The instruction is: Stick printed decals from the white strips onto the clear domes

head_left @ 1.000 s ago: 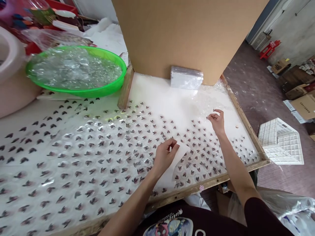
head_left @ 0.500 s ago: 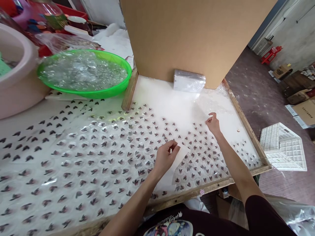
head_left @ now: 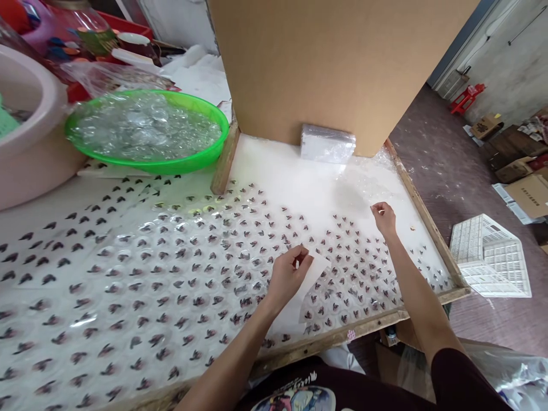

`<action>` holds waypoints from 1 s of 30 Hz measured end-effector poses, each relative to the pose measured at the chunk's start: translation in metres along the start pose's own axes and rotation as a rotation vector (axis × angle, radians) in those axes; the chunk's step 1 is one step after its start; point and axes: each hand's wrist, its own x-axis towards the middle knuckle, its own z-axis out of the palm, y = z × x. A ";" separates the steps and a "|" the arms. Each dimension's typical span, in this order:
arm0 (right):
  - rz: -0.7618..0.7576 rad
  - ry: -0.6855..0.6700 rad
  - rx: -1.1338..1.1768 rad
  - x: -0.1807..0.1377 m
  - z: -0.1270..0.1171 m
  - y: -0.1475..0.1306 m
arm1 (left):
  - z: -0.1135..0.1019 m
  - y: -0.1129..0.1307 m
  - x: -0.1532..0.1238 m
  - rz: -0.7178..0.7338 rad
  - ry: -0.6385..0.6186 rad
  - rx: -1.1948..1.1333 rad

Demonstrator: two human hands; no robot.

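Observation:
My left hand (head_left: 287,275) is closed in a pinch on a white paper sheet (head_left: 302,302), which hangs down over the near part of the white table. To the right, my right hand (head_left: 385,220) hovers above the white surface (head_left: 291,177), thumb and fingertips pressed together; what they hold, if anything, is too small to make out. Many small dark winged-looking pieces (head_left: 197,301) lie in rows across the table, many under clear round plastic pieces.
A green basin (head_left: 184,166) heaped with clear plastic pieces (head_left: 145,125) stands at the back left, beside a pale pink tub (head_left: 38,154). A large cardboard sheet (head_left: 334,68) rises behind a clear-wrapped stack (head_left: 327,144). Wooden edging (head_left: 423,211) borders the table; a white crate (head_left: 488,257) sits beyond it.
My right hand has moved a little to the right and slightly nearer me, its fingers closing together. The left hand and paper have stayed almost still.

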 end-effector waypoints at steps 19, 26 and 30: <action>0.067 -0.138 -0.264 0.007 0.010 -0.004 | -0.002 0.003 0.000 -0.011 -0.002 -0.003; 0.054 -0.231 -0.261 -0.009 0.004 -0.011 | -0.002 0.003 0.000 -0.001 0.011 -0.007; 0.026 -0.278 -0.173 -0.030 -0.003 -0.017 | -0.003 0.003 0.000 -0.019 0.018 -0.067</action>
